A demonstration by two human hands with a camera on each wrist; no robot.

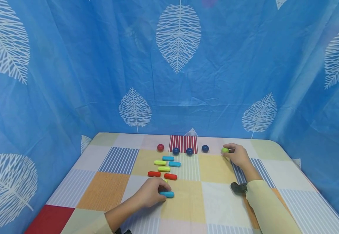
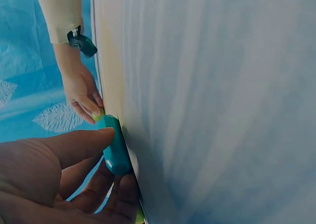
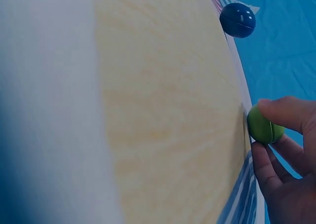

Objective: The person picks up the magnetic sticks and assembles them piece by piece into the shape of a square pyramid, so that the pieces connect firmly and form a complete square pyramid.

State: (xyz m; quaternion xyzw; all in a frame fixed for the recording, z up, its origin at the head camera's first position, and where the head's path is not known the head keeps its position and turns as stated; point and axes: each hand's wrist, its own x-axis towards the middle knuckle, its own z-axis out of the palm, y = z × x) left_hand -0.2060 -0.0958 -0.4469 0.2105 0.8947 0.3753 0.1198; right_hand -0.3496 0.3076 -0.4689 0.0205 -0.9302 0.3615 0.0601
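On the patchwork cloth, my left hand [image 1: 151, 193] pinches a blue rounded bar [image 1: 168, 194], thumb on one side and fingers on the other. The left wrist view shows that bar [image 2: 116, 147] close over the cloth. Far to the right, my right hand [image 1: 238, 156] holds a green ball [image 1: 225, 150] between thumb and fingers. A seam runs round the ball [image 3: 265, 125] in the right wrist view. Just beyond the left hand lie a red bar [image 1: 170, 176] and another red bar [image 1: 154, 174]. A yellow piece [image 1: 165, 181] is mostly hidden behind the left hand.
Farther back lie two yellow bars [image 1: 164, 169] and two blue bars [image 1: 174, 164]. Near the far edge stand a red ball [image 1: 160, 148] and three dark blue balls [image 1: 205, 149] in a rough row. A blue leaf-print curtain [image 1: 204, 107] surrounds the table's back and sides.
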